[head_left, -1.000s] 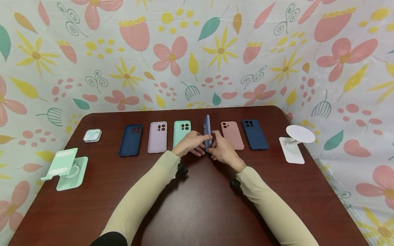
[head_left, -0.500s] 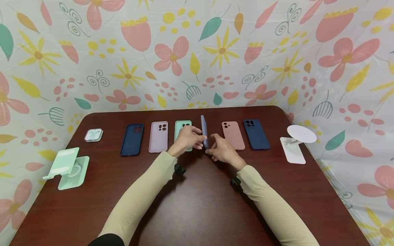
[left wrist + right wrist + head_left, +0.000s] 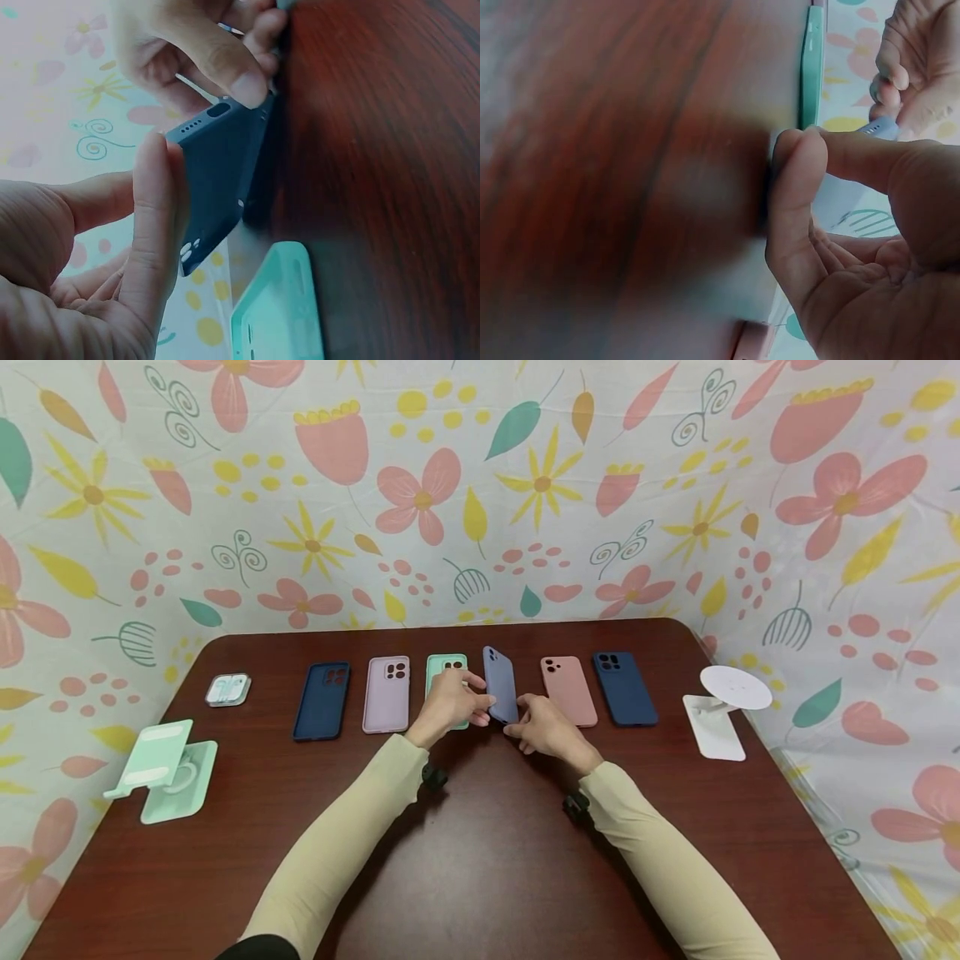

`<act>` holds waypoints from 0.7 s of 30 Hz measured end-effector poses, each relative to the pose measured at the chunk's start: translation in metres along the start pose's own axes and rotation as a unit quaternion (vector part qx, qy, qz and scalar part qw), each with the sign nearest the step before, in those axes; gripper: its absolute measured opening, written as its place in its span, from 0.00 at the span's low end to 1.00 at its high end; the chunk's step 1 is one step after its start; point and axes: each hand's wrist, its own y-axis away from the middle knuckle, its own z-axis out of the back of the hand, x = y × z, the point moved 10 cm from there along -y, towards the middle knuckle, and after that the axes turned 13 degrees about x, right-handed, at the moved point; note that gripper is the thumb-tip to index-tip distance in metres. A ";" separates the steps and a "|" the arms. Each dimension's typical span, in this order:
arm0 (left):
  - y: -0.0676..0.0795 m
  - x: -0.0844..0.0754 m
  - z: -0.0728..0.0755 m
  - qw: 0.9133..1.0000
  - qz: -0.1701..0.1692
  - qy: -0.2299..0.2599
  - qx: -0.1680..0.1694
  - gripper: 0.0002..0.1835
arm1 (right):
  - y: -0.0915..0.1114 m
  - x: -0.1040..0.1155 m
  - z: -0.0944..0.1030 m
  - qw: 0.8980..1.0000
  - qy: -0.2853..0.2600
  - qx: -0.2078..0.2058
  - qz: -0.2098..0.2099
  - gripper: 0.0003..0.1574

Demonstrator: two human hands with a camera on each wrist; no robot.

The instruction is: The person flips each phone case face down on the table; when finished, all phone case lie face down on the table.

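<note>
A blue-grey phone case (image 3: 500, 685) stands tilted on its long edge between the two hands, its camera cutouts at the far end. The left hand (image 3: 453, 700) pinches its near left corner between thumb and forefinger. At the near right corner, low by the table, the right hand (image 3: 549, 724) pinches the case. The left wrist view shows the case's (image 3: 214, 169) end slot and small holes, with the right thumb (image 3: 247, 88) on one corner. In the right wrist view the right fingers (image 3: 795, 176) hide most of the case.
A mint case (image 3: 435, 675), partly behind the left hand, lilac case (image 3: 386, 697) and navy case (image 3: 321, 703) lie left. Pink case (image 3: 568, 692) and blue case (image 3: 626, 689) lie right. Earphone box (image 3: 228, 690) and green stand (image 3: 180, 785) sit far left; white stand (image 3: 712, 731) far right.
The blue-grey case was nearly edge-on; it now leans left, showing its broad back. The left hand has shifted slightly left, while the right hand stays at the case's near corner.
</note>
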 end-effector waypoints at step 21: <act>-0.010 0.008 -0.015 0.994 0.024 -0.106 -0.007 0.25 | 0.010 -0.011 0.007 1.000 0.007 -0.016 -0.018 0.41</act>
